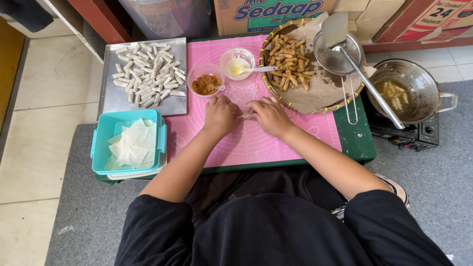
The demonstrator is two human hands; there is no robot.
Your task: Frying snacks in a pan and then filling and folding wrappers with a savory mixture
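My left hand (220, 115) and my right hand (268, 115) rest side by side on a pink silicone mat (256, 143), fingers curled over a small pale wrapper roll (245, 116) between them; most of it is hidden. Just beyond my left hand stands a clear bowl of brown filling (206, 84) with a small spoon. A clear bowl of pale paste (237, 65) with a spoon sits further back.
A metal tray (113, 98) of several uncooked white rolls lies at left. A teal box (101, 143) holds wrapper sheets. A woven basket (345, 101) carries fried rolls, a strainer and spatula. At right, a wok (423, 88) with rolls in oil sits on a portable stove (423, 135).
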